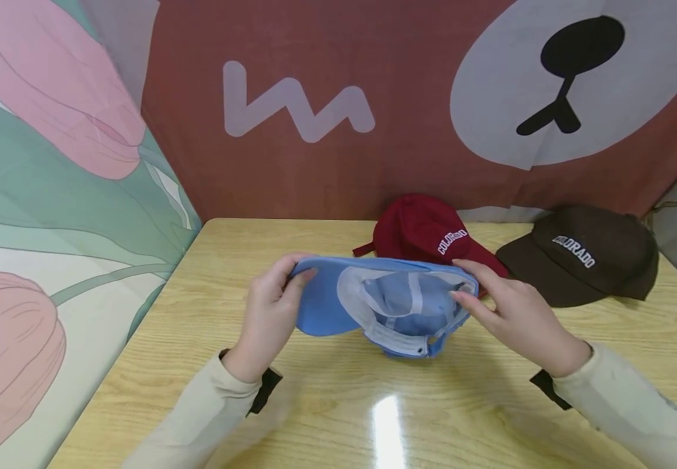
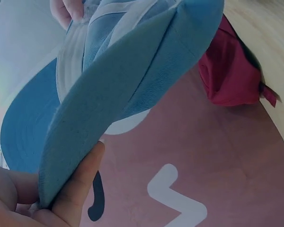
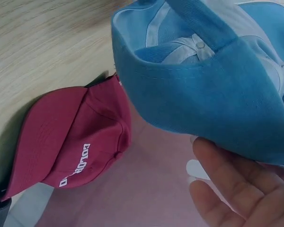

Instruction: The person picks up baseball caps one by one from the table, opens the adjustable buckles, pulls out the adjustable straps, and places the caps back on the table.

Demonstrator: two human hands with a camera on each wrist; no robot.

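Note:
A light blue baseball cap (image 1: 327, 303) is held up over the table, its inside facing the head camera. My left hand (image 1: 269, 314) pinches the tip of its brim, thumb on the underside. In the left wrist view the fingers (image 2: 80, 184) lie along the brim's upper face. At the other end, my right hand (image 1: 517, 312) pinches the cap's rim, with the thumb inside and the fingers outside. The white sweatband and the back strap with its small snap show in the head view. The right wrist view shows the cap's blue outer side (image 3: 194, 94).
Behind the blue cap, a dark red cap (image 1: 414, 225) lettered COLORADO sits on the wooden table (image 1: 245, 238). To its right is a dark brown cap (image 1: 602, 254) with the same lettering. A printed brown cloth (image 1: 315, 176) hangs along the table's back edge.

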